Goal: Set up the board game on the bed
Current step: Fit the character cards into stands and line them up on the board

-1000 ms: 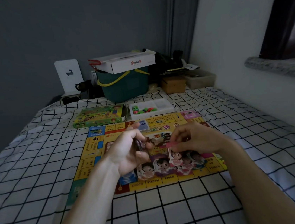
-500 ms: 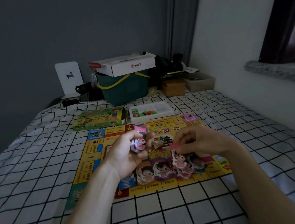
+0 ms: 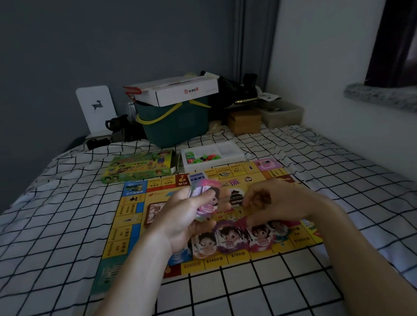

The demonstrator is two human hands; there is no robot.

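A yellow game board (image 3: 131, 216) lies flat on the checked bed sheet (image 3: 57, 253). My left hand (image 3: 183, 220) grips a stack of play-money notes (image 3: 204, 200) with cartoon faces, held above the board's middle. My right hand (image 3: 277, 202) hovers beside it and pinches a pink note (image 3: 240, 222) at its lower edge. Along the board's near edge lie several piles of cartoon notes (image 3: 228, 240), side by side, partly hidden by both hands. A small blue card deck (image 3: 197, 177) sits near the board's far edge.
Beyond the board lie the green game box (image 3: 138, 165) and a white tray (image 3: 227, 153) of coloured pieces. Behind them stand a teal bucket (image 3: 176, 125) topped with a white carton (image 3: 181, 90), a brown box (image 3: 244, 121) and a clear container (image 3: 281, 114). A wall runs along the right.
My left hand has tilted its stack of notes so the top face shows. My right hand has moved slightly right and down with a pink note over the piles.
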